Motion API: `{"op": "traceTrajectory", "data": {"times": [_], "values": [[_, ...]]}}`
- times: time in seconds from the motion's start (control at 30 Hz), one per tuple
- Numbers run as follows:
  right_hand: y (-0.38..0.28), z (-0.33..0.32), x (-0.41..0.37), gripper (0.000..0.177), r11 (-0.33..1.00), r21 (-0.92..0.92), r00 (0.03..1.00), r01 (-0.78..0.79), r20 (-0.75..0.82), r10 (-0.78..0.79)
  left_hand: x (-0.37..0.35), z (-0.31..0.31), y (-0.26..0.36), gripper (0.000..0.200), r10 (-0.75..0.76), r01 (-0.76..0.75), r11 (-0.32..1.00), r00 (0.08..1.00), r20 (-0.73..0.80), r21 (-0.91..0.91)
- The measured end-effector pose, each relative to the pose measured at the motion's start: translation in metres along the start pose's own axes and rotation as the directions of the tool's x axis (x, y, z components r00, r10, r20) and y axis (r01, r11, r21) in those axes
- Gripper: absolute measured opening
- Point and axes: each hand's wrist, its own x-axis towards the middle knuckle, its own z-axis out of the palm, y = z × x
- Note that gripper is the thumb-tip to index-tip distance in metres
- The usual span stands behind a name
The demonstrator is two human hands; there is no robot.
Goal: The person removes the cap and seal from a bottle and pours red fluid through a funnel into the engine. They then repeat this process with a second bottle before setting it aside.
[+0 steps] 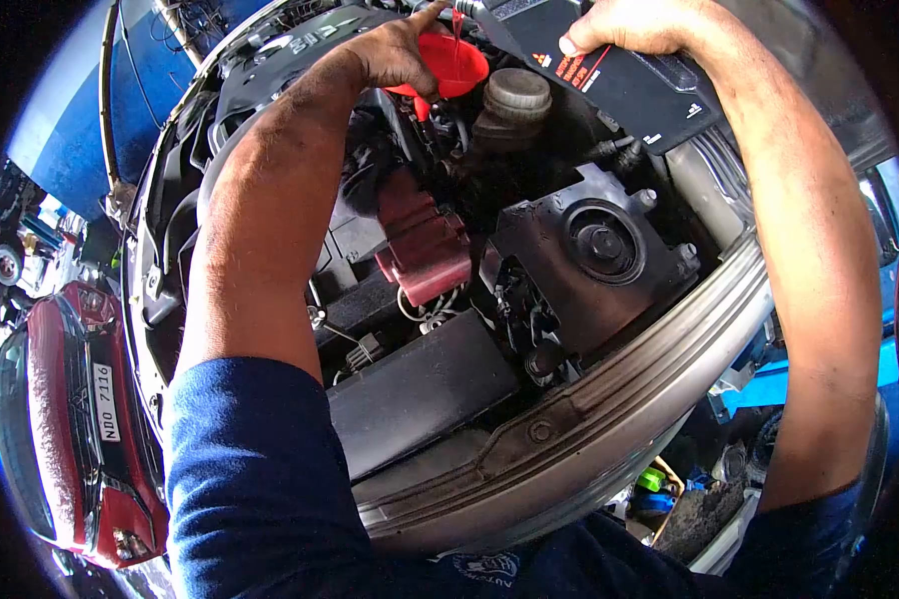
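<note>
My left hand (395, 52) is closed on the near side of a red funnel (459, 68), which sits over the engine bay with its spout pointing down. My right hand (644, 25) grips a black fluid bottle (659, 105) with red and white print, tilted with its mouth toward the funnel. A thin stream of red fluid (456, 28) runs from the bottle's mouth into the funnel. What the spout's lower end enters is hidden among dark hoses. A capped reservoir (517, 95) stands just right of the funnel.
Below the funnel are a red terminal cover (425, 245), a black box cover (425, 384) and a dark bracket with a round mount (604, 240). The car's silver fender edge (589, 399) curves in front of me. A red car (75, 429) stands at the left.
</note>
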Motion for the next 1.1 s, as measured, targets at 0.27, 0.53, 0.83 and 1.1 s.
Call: {"op": "traceTrajectory", "data": {"times": [0.27,0.53,0.83,1.1], "values": [[0.003,-0.003,-0.002,0.06,1.0,0.021,1.0,0.023,0.004,-0.023,-0.005,0.002,0.004,0.146,0.064,-0.059,0.996,0.995,-0.071,0.064],[0.0,-0.002,-0.002,0.061,1.0,-0.005,1.0,0.0,-0.003,0.0,-0.01,0.001,0.011,0.147,0.186,-0.177,0.98,0.977,-0.107,0.088],[0.003,-0.007,-0.003,0.06,0.999,-0.003,0.999,0.034,0.036,-0.034,-0.007,0.002,0.008,0.155,0.033,-0.027,0.993,0.998,-0.056,0.116],[-0.001,-0.006,-0.005,0.061,0.999,-0.036,1.0,-0.002,-0.017,0.002,0.0,0.001,-0.009,0.153,0.212,-0.205,0.975,0.974,-0.082,0.079]]}}
